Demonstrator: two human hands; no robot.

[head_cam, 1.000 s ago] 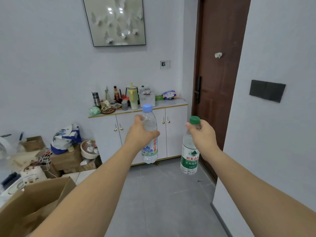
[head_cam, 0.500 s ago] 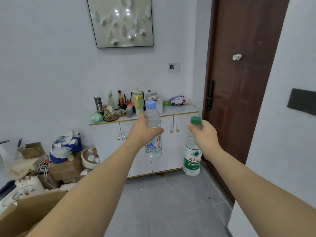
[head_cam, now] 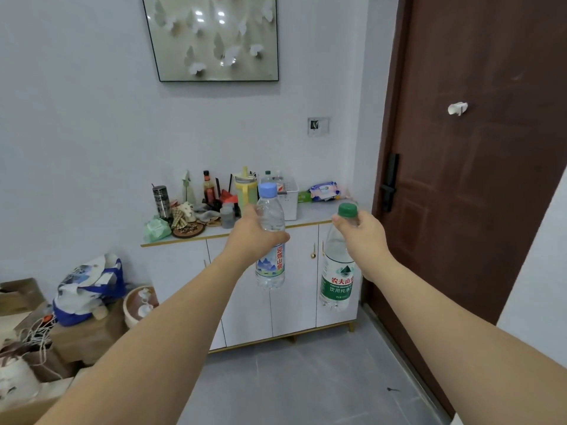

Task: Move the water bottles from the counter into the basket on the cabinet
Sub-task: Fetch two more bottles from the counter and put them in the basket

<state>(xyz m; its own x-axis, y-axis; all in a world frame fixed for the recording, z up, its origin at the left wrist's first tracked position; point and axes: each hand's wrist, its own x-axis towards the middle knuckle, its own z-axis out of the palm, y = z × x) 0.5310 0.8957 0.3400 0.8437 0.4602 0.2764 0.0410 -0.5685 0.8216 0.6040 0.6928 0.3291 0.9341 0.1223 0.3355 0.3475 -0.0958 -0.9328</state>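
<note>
- Head view: the cabinet [head_cam: 245,289] looms larger and nearer than a moment ago, and the door [head_cam: 478,179] fills more of the right side; both arms stay stretched forward with the bottles at the same height.
- The left hand [head_cam: 251,237] has its fingers wrapped around the upper body of the blue-capped bottle [head_cam: 270,240], which hangs upright in front of the cabinet doors.
- The right hand [head_cam: 362,237] pinches the neck of the green-capped bottle [head_cam: 337,271] just under the cap; it too hangs upright, near the door's edge.
- On the cabinet top, the white basket [head_cam: 290,197] stands behind the blue cap, with bottle tops showing inside it. A yellow jug [head_cam: 245,188] sits just left of it, a wipes pack [head_cam: 324,191] to its right, and clutter crowds the left end.
- Bags and cardboard boxes [head_cam: 82,332] pile up on the floor at left; the floor straight ahead is bare tile.
- Both bottles are clear; one has a blue-green label, the other green and red.
</note>
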